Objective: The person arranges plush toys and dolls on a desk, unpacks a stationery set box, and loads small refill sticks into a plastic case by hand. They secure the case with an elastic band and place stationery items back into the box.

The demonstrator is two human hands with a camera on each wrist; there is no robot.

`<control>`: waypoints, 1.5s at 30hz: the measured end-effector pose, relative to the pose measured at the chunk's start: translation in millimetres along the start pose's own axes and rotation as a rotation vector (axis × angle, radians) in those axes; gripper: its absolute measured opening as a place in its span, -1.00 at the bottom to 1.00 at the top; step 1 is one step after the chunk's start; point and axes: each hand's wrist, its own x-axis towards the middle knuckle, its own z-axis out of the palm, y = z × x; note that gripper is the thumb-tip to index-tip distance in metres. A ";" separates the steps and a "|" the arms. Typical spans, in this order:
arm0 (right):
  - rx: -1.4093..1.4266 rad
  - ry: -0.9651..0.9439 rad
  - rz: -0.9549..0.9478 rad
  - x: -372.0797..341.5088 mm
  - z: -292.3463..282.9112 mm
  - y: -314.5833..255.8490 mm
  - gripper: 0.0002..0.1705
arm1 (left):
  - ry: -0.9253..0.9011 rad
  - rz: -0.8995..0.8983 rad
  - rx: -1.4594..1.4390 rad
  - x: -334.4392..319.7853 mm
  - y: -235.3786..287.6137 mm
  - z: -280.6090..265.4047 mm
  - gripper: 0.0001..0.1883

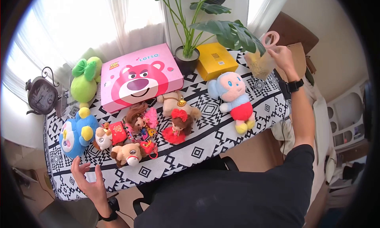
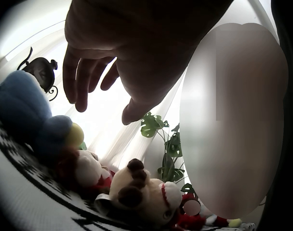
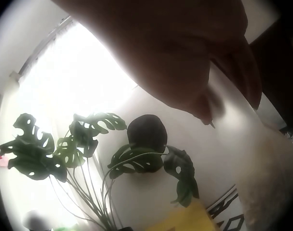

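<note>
At the table's right end my right hand grips the top of a translucent bag with yellowish contents, beside a pink ring-shaped object. The right wrist view shows the bag hanging below the fingers of that hand. My left hand, fingers spread and slightly bent, holds nothing near the front left edge, close to the blue penguin plush. In the left wrist view the hand is above a tan plush.
A pink bear box, potted plant and yellow box stand along the back. Several plush toys and dolls lie at left and centre; a pink and blue plush lies right of them. A dark clock stands far left.
</note>
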 end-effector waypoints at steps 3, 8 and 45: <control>-0.103 0.041 -0.066 -59.7 -57.9 -7.6 -0.61 | 0.001 0.086 -0.058 14.9 4.4 16.8 -0.20; 0.091 -0.051 -0.092 -186.8 -140.8 -37.4 -0.73 | -0.050 0.234 -0.121 31.2 39.2 30.6 -0.30; 0.707 -0.604 -1.076 -220.0 -56.1 -265.7 -0.69 | -0.692 0.216 -0.593 -58.2 96.7 137.6 0.20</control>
